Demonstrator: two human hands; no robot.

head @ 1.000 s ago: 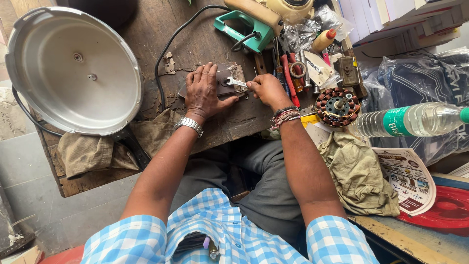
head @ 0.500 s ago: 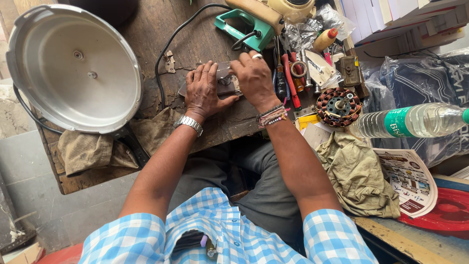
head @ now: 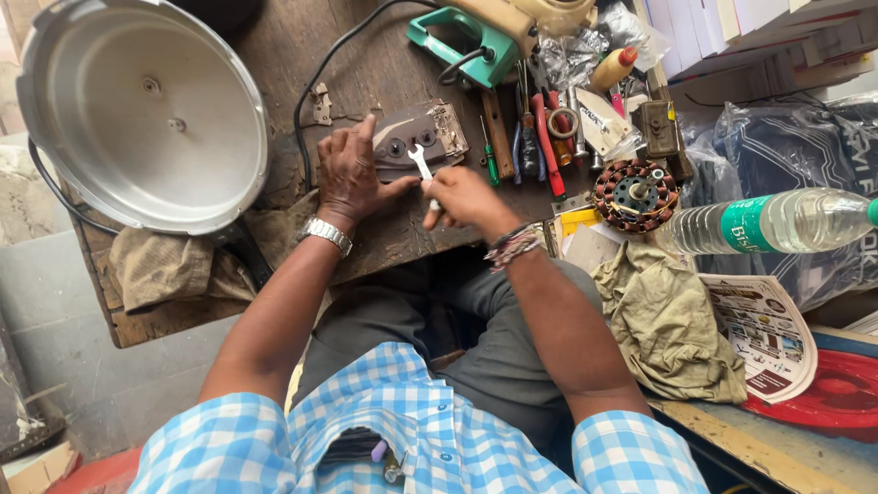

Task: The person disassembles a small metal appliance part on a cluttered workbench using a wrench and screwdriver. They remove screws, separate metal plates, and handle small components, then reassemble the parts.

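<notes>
So the right hand point(head: 462, 197) is gripping a small silver wrench point(head: 422, 166) by its near end, fingers clenched around the handle, and the long axis is running up and slightly left, away from the person, with the head sitting on the dark iron soleplate point(head: 416, 139). Meanwhile the left hand point(head: 350, 174) is lying flat, fingers spread, pinning the plate's left side to the wooden workbench point(head: 366, 64), just beside the wrench.

Clear bottle point(head: 777, 224), green label, right; printed leaflet point(head: 759, 334) below, perhaps packaging
</notes>
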